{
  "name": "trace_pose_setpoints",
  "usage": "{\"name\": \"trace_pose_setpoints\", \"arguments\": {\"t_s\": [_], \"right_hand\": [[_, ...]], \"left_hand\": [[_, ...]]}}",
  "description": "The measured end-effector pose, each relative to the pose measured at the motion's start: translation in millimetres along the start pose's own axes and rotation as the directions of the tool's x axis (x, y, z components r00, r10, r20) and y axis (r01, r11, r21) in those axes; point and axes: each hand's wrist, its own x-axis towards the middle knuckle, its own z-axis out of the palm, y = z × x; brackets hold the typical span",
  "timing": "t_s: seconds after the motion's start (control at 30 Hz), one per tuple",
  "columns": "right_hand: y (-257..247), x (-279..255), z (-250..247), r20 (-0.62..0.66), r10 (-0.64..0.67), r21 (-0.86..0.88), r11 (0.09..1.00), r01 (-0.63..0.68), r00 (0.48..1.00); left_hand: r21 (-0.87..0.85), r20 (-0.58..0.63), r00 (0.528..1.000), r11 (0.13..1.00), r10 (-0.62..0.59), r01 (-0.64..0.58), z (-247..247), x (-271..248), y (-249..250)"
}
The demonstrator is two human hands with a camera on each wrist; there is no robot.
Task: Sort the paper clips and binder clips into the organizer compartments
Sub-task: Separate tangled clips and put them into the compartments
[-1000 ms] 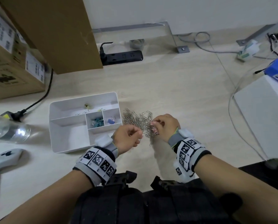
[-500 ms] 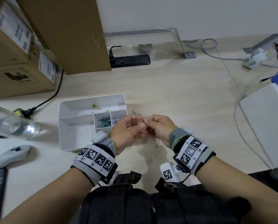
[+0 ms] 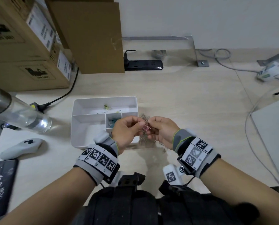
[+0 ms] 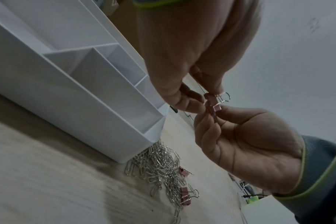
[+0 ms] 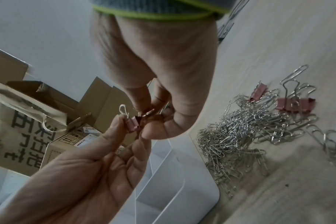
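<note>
Both hands are pinching 1 small pink metal binder clip (image 4: 213, 104) together, left hand (image 3: 127, 132) and right hand (image 3: 161, 129) fingertip-to-fingertip, above the silver paper clip pile (image 5: 240, 136) beside the white plastic organizer (image 3: 103, 101).

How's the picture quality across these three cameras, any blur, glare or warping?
Head view: wide-angle warping bends the cardboard boxes, and glare flares on the clear bottle. Left wrist view: dim, with the tabletop smeared near the paper clips. Right wrist view: dim too, the pink binder clip soft.
</note>
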Motion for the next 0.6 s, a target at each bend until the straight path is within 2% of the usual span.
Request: {"name": "trace_pose_setpoints", "arguments": {"t_s": [0.1, 0.23, 0.4, 0.6], "right_hand": [[2, 0, 2, -0.021, -0.041, -0.055, 0.998, 0.040, 0.999], [1, 1, 10, -0.030, -0.078, -0.123, 0.990, 0.074, 0.996], [-3, 3, 29, 0.090, -0.032, -0.007, 0.999, 0.033, 0.995], [-9, 13, 74, 0.185, 0.012, -0.036, 0.999, -0.006, 0.983]], "left_hand": [[0.003, -0.029, 0.999, 1.000, 0.021, -0.021, 1, 1, 0], [-0.026, -0.047, 0.999, 1.000, -0.012, 0.011, -7, 1, -1], [-0.182, -0.077, 0.996, 0.983, -0.051, 0.036, -31, -5, 7], [-0.360, -0.124, 0.990, 0.933, -0.061, 0.013, -79, -16, 9]]}}
